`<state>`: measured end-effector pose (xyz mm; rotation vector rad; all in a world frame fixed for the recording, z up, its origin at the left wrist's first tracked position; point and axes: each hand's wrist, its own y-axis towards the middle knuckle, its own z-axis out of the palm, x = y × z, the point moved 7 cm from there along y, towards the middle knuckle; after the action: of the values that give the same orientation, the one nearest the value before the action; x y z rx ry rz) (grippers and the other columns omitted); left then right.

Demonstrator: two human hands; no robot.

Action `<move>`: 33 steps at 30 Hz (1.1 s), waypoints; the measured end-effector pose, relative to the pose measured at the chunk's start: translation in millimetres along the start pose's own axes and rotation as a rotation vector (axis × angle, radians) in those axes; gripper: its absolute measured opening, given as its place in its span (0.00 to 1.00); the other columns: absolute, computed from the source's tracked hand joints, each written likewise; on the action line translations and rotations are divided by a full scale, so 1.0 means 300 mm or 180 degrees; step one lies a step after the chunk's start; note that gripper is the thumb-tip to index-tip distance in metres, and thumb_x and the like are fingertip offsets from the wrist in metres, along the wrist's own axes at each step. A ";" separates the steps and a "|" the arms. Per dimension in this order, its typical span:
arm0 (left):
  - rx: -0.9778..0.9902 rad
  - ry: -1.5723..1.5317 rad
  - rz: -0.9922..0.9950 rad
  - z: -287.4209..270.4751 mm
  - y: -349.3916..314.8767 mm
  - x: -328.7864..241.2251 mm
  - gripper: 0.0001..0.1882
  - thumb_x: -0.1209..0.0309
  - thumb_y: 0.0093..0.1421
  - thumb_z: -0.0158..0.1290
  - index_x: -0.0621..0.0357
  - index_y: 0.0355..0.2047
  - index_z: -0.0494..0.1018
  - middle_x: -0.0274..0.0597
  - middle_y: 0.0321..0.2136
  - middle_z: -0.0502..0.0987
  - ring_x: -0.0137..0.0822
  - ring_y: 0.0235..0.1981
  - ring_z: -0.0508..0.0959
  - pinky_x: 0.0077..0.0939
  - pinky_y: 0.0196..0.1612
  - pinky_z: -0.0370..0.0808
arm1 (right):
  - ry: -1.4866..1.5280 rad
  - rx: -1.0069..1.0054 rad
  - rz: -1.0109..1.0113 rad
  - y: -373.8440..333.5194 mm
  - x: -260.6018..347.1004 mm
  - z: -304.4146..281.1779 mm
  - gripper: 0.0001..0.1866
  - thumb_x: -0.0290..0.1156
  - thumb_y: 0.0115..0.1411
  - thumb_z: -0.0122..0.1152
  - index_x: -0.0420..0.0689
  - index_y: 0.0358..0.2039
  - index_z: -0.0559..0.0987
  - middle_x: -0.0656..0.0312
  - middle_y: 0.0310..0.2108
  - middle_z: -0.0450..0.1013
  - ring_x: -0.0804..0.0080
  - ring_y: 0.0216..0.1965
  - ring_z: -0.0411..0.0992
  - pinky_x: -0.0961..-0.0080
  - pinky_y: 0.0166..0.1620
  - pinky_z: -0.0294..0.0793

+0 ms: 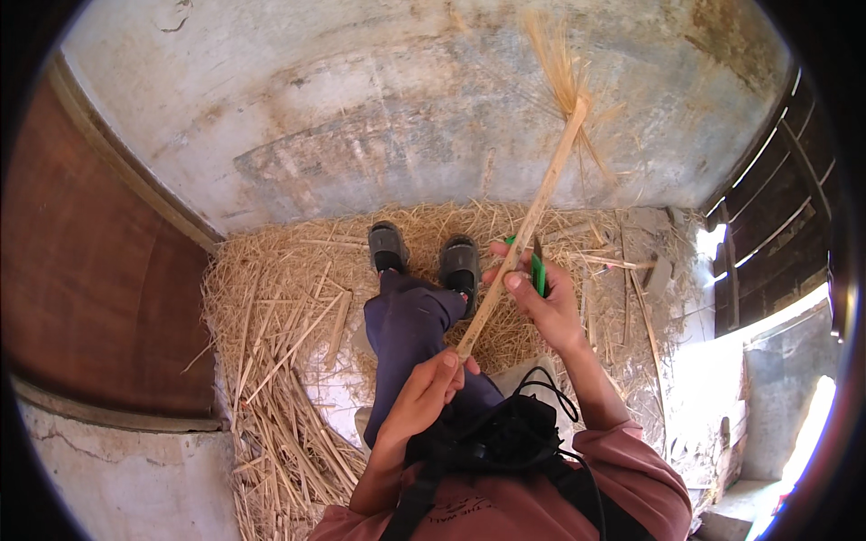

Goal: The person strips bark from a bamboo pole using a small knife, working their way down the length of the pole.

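Note:
My left hand (426, 394) is closed around the near end of a long, flat bamboo strip (548, 187), just above my lap. The strip slants up and away to the right, and its far end bursts into a fan of fine, pale fibres (561, 68) in front of the wall. Midway along it, my right hand (548, 305) grips a green-handled knife (538, 273) against the strip, thumb on the near face. A short dark blade shows above the handle; the fingers partly cover the rest.
Straw-like shavings (298, 230) cover the floor around my sandals (459, 261). Loose split strips (293, 433) lie piled at my left. A stained wall (361, 117) stands ahead, a brown door panel (99, 261) left, dark slatted boards (776, 216) right. A black strapped bag (505, 428) hangs at my front.

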<state>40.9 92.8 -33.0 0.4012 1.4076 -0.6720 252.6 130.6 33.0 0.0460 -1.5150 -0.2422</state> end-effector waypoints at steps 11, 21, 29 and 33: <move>-0.0993 0.1245 0.0823 0.006 0.007 -0.190 0.14 0.62 0.76 0.57 0.62 0.44 0.72 0.37 0.19 0.68 0.30 0.18 0.67 0.31 0.25 0.64 | -0.2096 0.0663 -0.1252 -0.150 0.077 0.110 0.14 0.33 0.68 0.71 0.38 0.47 0.81 0.50 0.36 0.80 0.55 0.34 0.84 0.64 0.38 0.81; -0.1192 0.2355 0.0496 -0.088 -0.006 -0.258 0.12 0.64 0.76 0.55 0.62 0.46 0.75 0.49 0.25 0.78 0.48 0.22 0.77 0.39 0.28 0.69 | -0.2638 -0.0191 -0.1512 -0.076 0.183 0.017 0.29 0.23 0.59 0.75 0.45 0.62 0.80 0.53 0.40 0.82 0.60 0.34 0.84 0.67 0.38 0.83; -0.0843 0.1765 0.0488 -0.030 0.012 -0.198 0.15 0.62 0.79 0.50 0.63 0.54 0.73 0.49 0.26 0.77 0.46 0.26 0.78 0.39 0.32 0.71 | -0.1753 -0.0404 -0.0832 -0.009 0.100 -0.024 0.29 0.20 0.61 0.74 0.46 0.63 0.80 0.60 0.45 0.84 0.85 0.28 0.73 0.80 0.31 0.71; -0.0844 0.1454 0.0451 0.039 0.028 -0.186 0.17 0.62 0.81 0.47 0.64 0.59 0.70 0.45 0.28 0.74 0.40 0.27 0.75 0.37 0.34 0.71 | -0.0703 -0.0656 -0.0543 0.040 0.069 -0.029 0.25 0.20 0.61 0.76 0.44 0.60 0.81 0.64 0.45 0.85 0.94 0.23 0.61 0.89 0.27 0.59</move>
<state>54.0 102.4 22.2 0.4557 1.8544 -0.2773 263.5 137.3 54.9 -0.0163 -1.6995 -0.5541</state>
